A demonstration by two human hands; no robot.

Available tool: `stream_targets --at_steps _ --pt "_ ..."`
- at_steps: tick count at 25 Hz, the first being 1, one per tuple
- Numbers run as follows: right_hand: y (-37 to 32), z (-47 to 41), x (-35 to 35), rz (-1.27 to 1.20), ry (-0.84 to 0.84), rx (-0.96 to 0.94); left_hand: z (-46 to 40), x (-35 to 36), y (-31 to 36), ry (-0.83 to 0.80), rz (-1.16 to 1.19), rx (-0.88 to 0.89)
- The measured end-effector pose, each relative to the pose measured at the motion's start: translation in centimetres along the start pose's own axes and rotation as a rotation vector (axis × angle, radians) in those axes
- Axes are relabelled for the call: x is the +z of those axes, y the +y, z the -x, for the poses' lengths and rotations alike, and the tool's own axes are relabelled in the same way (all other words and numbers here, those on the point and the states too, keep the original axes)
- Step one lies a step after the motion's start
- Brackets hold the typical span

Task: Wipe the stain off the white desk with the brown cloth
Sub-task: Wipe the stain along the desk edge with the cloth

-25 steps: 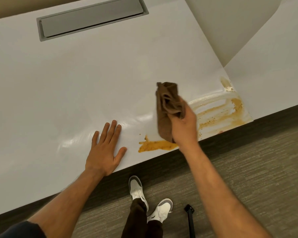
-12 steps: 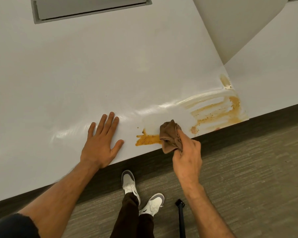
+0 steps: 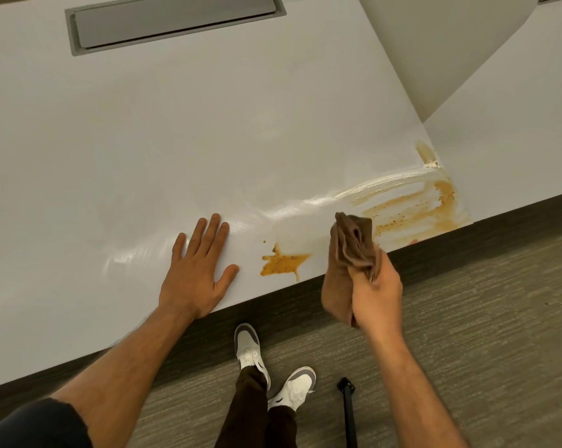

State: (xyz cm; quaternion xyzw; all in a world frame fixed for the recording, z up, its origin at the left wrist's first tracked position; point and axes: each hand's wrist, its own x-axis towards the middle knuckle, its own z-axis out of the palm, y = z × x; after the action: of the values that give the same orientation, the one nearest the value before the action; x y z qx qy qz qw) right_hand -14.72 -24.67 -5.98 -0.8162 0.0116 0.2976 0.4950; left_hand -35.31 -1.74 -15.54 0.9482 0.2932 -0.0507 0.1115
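Midway thru cleanup, the right hand [image 3: 375,291] had lifted the brown cloth [image 3: 350,253] clear of the white desk [image 3: 144,140], fingers curled round the bunched fabric w/ its tail hanging past the front edge. Half a sec earlier the cloth was pressed on the desk beside the orange blob [image 3: 283,261]. That blob and the streaked stain [image 3: 415,211] at the right corner remained, so wiping looked unfinished. The left hand [image 3: 197,266] stayed flat, fingers straight & close together.
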Motion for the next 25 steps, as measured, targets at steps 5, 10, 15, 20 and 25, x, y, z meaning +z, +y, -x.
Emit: stream_targets --at_steps 5,10,15,20,25 --pt "1.1 0.8 3.4 0.791 -0.015 -0.423 0.1 -0.1 0.0 -0.01 0.008 -0.003" --pt "3.4 4.0 4.6 0.891 -0.134 -0.445 0.0 -0.1 0.0 -0.016 0.014 -0.006" --pt "3.4 7.5 5.0 0.542 -0.334 -0.301 0.2 0.0 0.0 -0.009 0.012 0.0" --pt "0.5 2.8 1.9 0.375 -0.105 -0.277 0.0 0.1 -0.1 -0.006 0.002 -0.003" --pt "-0.8 -1.8 3.5 0.942 -0.175 -0.546 0.0 0.3 -0.2 0.0 0.009 0.002"
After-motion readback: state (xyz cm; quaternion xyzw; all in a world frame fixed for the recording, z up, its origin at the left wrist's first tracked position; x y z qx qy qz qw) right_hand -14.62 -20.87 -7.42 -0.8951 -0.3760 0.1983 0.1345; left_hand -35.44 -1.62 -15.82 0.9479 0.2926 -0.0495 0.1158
